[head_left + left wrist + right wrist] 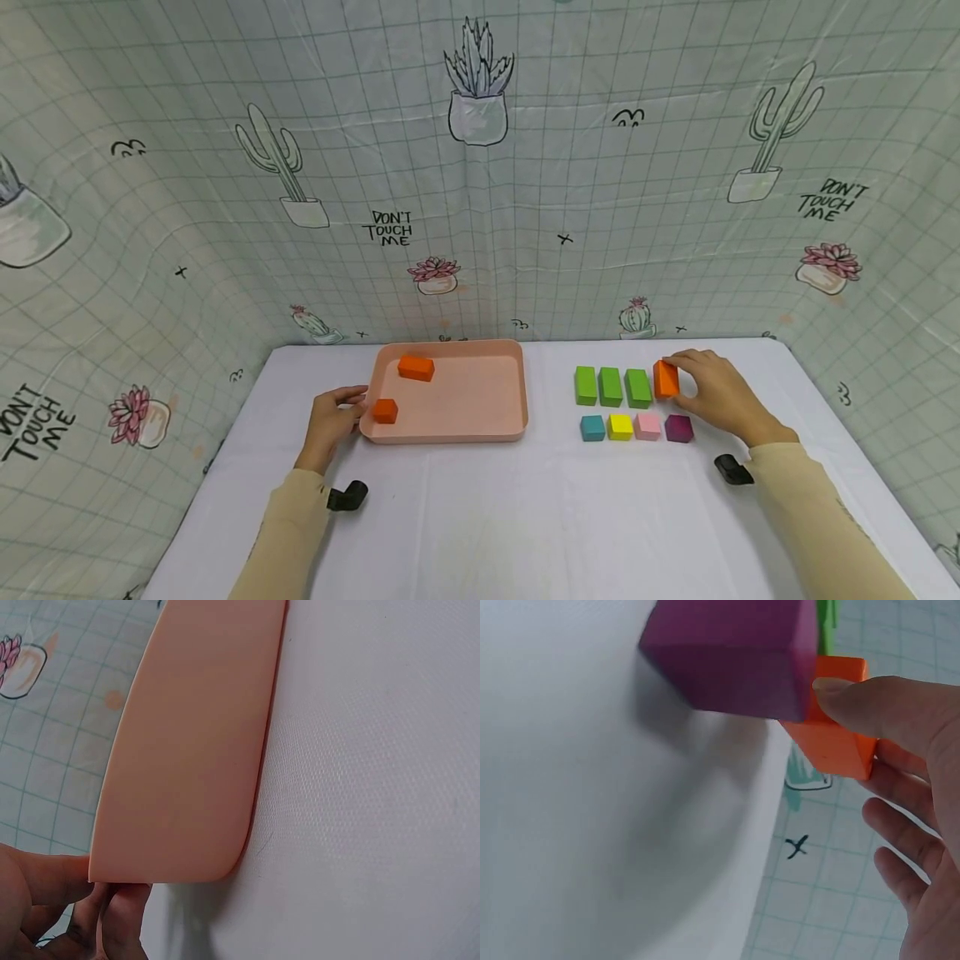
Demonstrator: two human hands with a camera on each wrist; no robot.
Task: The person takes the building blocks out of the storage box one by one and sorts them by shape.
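Note:
In the head view my left hand (331, 425) is at the left edge of a shallow salmon-pink tray (480, 436). Seen from the left wrist, its fingers grip the tray's corner (180, 787) at the rim and end wall. My right hand (722, 395) pinches an orange rectangular block (666, 380) between thumb and fingers, at the right end of a row of green blocks (611, 387). A purple cube (735, 656) partly covers that block in the right wrist view. Inside the tray lie an orange rectangular block (416, 367) and an orange cube (386, 411).
In front of the green blocks, a teal cube (592, 428), a yellow cube (620, 427) and a pink cube (647, 427) line up with the purple one. White cloth covers the table (480, 525). A patterned curtain (525, 192) hangs behind it.

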